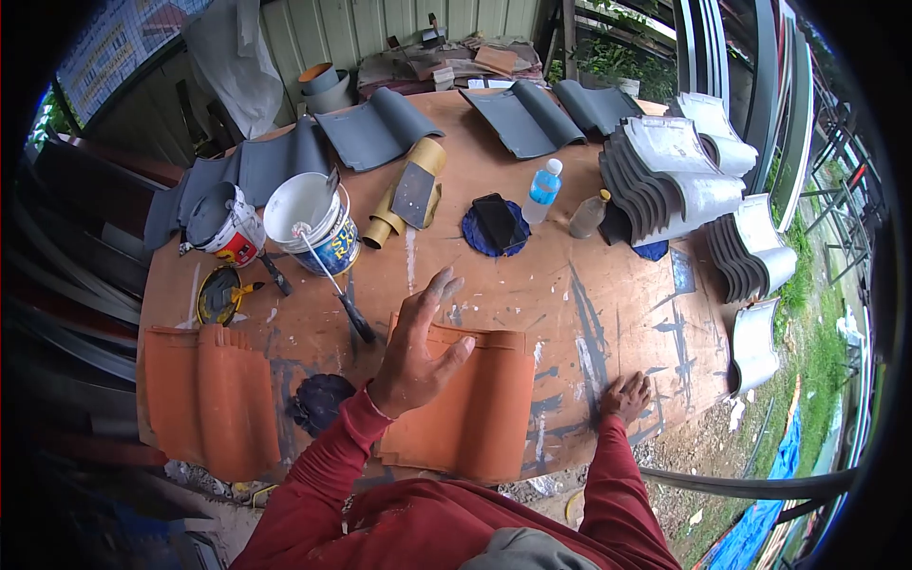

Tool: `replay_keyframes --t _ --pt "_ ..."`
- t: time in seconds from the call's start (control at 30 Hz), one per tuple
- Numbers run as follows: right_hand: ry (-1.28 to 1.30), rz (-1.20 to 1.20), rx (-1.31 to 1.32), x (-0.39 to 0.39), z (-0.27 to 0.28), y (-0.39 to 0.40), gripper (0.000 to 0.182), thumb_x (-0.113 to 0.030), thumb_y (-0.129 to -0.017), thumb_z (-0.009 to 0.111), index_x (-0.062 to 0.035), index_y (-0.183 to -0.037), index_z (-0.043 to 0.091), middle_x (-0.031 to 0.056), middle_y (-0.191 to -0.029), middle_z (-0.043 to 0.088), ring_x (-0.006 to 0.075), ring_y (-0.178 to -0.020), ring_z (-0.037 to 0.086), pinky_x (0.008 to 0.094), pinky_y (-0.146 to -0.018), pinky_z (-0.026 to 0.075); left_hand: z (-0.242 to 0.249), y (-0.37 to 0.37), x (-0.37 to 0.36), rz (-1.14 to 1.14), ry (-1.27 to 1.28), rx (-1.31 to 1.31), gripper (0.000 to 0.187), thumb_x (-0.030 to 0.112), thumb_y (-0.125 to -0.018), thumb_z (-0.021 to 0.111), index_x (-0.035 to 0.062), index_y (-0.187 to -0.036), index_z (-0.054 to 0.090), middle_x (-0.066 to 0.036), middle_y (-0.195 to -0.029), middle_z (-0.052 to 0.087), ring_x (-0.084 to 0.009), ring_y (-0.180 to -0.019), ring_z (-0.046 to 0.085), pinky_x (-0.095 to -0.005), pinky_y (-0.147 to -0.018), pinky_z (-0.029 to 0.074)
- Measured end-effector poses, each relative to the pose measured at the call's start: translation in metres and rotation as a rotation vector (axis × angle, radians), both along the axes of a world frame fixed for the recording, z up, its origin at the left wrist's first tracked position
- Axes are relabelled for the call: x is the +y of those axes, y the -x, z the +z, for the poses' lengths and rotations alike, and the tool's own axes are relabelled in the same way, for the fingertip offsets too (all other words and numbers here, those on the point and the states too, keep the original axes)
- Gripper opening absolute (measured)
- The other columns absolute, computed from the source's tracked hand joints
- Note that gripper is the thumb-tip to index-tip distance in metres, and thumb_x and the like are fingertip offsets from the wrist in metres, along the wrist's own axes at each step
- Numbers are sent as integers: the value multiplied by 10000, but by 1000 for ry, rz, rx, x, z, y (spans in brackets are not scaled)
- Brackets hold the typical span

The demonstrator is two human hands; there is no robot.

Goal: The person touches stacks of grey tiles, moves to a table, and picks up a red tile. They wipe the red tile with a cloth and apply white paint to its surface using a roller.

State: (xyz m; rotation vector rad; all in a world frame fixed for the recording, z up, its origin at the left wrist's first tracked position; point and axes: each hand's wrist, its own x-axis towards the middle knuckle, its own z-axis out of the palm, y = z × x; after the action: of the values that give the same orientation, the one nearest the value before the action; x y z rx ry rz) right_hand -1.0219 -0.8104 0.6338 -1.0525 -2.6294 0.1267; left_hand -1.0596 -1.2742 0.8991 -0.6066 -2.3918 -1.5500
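My left hand [425,347] is raised above an orange roof tile [475,408], fingers apart and holding nothing. That tile lies at the front edge of the wooden table [513,285], partly covered by my hand and sleeve. To its left lies a second orange roof tile [211,404], and between the two sits a dark, crumpled round piece [321,403]. My right hand [627,397] rests on the paint-streaked tabletop at the right, its fingers spread forward. Beyond my left hand stands a white bucket [313,223] with a dark-handled tool hanging out toward me.
Grey roof tiles [527,119] line the far side, with stacked tiles [665,176] at right. A paint can [225,223], a paint lid [220,294], sandpaper [408,195], a phone [497,221], a blue-labelled bottle [542,193] and a small bottle [589,215] stand or lie mid-table.
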Motion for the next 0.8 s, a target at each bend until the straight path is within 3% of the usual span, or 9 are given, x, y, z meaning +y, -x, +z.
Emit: replay_keyframes --t 0.17,0.23,0.27,0.33,0.37,0.43,0.6,0.67,0.8 --pt "-40 22 13 7 -9 0 618 -440 -1049 468 -33 -1512 509 166 -1549 509 280 -1498 385 428 -1275 216 -12 -3 -4 -21 -159 -61 903 164 -941 701 -6 -1638 152 -227 -1409 623 -345 -1385 534 -445 -1202 337" --pt "-52 22 11 10 -13 1 613 -437 -1051 465 -34 -1510 512 169 -1548 510 279 -1499 382 429 -1275 216 -24 -4 -16 43 -65 -71 747 149 -952 686 -21 -1583 326 -226 -1336 674 -349 -1348 578 -431 -1159 397" --pt "-63 36 8 11 -15 0 608 -433 -1053 462 -34 -1509 515 171 -1547 511 278 -1501 379 429 -1275 217 -32 -6 -25 29 -66 -71 747 149 -952 686 -21 -1583 326 -226 -1336 674 -349 -1348 578 -431 -1159 397" --pt "-54 18 0 11 -14 1 600 -423 -1046 476 -38 -1503 521 176 -1551 500 285 -1498 379 432 -1273 220 -57 -12 -45 59 27 -179 521 131 -962 670 -35 -1438 540 -221 -1285 696 -350 -1303 608 -430 -1111 448" --pt "-42 16 11 9 -13 1 596 -418 -1037 491 -45 -1500 525 173 -1552 495 291 -1492 385 433 -1271 225 -70 -19 -52 40 25 -181 521 131 -962 670 -35 -1438 540 -221 -1285 696 -350 -1303 608 -430 -1111 448" --pt "-20 10 29 5 -5 0 589 -409 -1020 523 -59 -1493 532 167 -1553 486 304 -1481 396 435 -1267 233 -97 -35 -66 266 25 -246 366 112 -960 663 -41 -1292 656 -225 -1272 692 -374 -1266 621 -442 -1093 466" --pt "-37 6 50 4 -5 1 579 -401 -1019 531 -66 -1492 537 170 -1534 502 309 -1461 416 432 -1258 247 -151 -81 -83 404 420 -164 454 82 -938 662 -21 -1376 603 -228 -1358 639 -400 -1292 583 -485 -1118 450" --pt "-12 5 40 9 -9 3 600 -410 -998 556 -80 -1498 536 170 -1571 481 352 -1470 413 434 -1274 236 -171 -97 -79 325 608 76 487 113 -953 652 -7 -1418 571 -214 -1450 581 -383 -1388 517 -517 -1178 391" --pt "-91 39 49 11 -16 0 604 -454 -1003 550 -90 -1485 547 152 -1561 492 340 -1456 434 430 -1261 251 -189 -126 -46 137 995 -49 699 413 -1029 555 20 -1582 390 -171 -1697 290 -366 -1586 218 -561 -1280 157"
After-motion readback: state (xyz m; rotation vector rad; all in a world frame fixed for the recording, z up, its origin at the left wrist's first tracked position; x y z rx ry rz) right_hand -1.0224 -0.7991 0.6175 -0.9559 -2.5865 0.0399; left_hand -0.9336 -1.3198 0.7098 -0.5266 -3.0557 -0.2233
